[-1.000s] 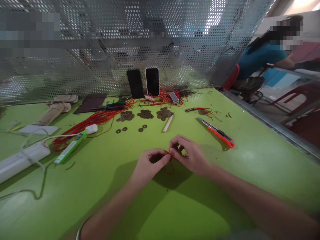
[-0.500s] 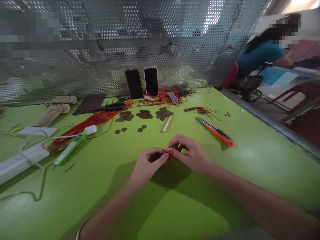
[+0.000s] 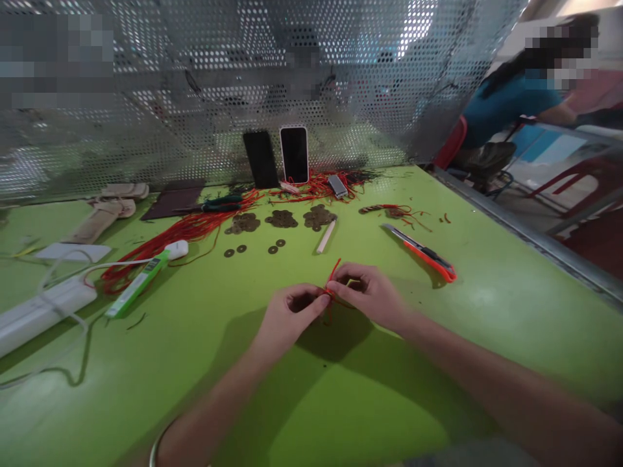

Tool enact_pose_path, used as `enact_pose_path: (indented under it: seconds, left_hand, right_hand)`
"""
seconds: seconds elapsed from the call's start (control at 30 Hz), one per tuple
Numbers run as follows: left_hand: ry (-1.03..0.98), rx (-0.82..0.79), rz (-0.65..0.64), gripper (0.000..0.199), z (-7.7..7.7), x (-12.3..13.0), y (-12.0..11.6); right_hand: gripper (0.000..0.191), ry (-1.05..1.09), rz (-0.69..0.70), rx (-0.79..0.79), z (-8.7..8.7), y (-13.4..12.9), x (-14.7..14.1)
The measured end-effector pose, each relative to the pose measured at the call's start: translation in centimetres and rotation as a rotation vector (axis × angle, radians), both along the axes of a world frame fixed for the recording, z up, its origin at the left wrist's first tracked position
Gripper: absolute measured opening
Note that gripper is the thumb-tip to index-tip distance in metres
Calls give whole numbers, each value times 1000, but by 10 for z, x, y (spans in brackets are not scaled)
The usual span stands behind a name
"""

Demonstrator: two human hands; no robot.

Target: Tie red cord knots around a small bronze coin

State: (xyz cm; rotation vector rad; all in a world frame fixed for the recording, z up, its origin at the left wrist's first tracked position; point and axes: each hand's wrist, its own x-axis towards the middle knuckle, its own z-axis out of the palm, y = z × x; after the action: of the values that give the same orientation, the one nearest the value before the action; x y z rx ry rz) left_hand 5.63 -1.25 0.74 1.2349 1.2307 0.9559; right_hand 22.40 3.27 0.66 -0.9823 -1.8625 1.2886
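Observation:
A thin red cord (image 3: 334, 270) is pinched between the fingertips of both hands, above the green table. My left hand (image 3: 295, 312) is closed, its thumb and forefinger pressed on the cord. Closed on the same cord is my right hand (image 3: 366, 290), touching the left fingertips. One cord end sticks up past the right fingers, and a loop hangs below. Whatever knot lies between the fingers is too small to make out. Beyond the hands lie a pale stick (image 3: 326, 237) and piles of holed coins (image 3: 318, 217). To the right is an orange utility knife (image 3: 422, 253).
A red cord bundle (image 3: 156, 250), pliers (image 3: 221, 203) and a white power strip (image 3: 46, 314) lie left on the green table (image 3: 195, 363). Two phones (image 3: 294, 155) lean on the perforated metal screen (image 3: 219, 104). Another person (image 3: 516, 110) sits at the far right.
A red cord end now stands up above the right fingers, where it did not show before. Both hands stay pinched together in nearly the same place.

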Motion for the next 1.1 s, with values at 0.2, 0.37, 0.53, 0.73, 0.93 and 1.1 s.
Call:
enact_pose_path:
  seconds: [0.2, 0.37, 0.53, 0.73, 0.93, 1.1]
  left_hand:
    - [161, 43, -108, 18, 0, 3, -4]
    - [356, 92, -201, 23, 3, 6, -7]
    - [329, 92, -181, 20, 3, 6, -7]
    - [32, -4, 104, 21, 1, -2, -2]
    - [-168, 73, 266, 20, -2, -4, 1]
    - [-211, 77, 369, 20, -2, -6, 3]
  right_hand:
    - [21, 111, -123, -3, -1, 6, 4]
    - [22, 258, -243, -4, 1, 11, 8]
    - [22, 326, -296, 1, 4, 14, 10]
    - [30, -25, 42, -24, 8, 7, 6]
    - [32, -215, 155, 91, 13, -3, 3]
    - [34, -289, 206, 88, 12, -3, 4]
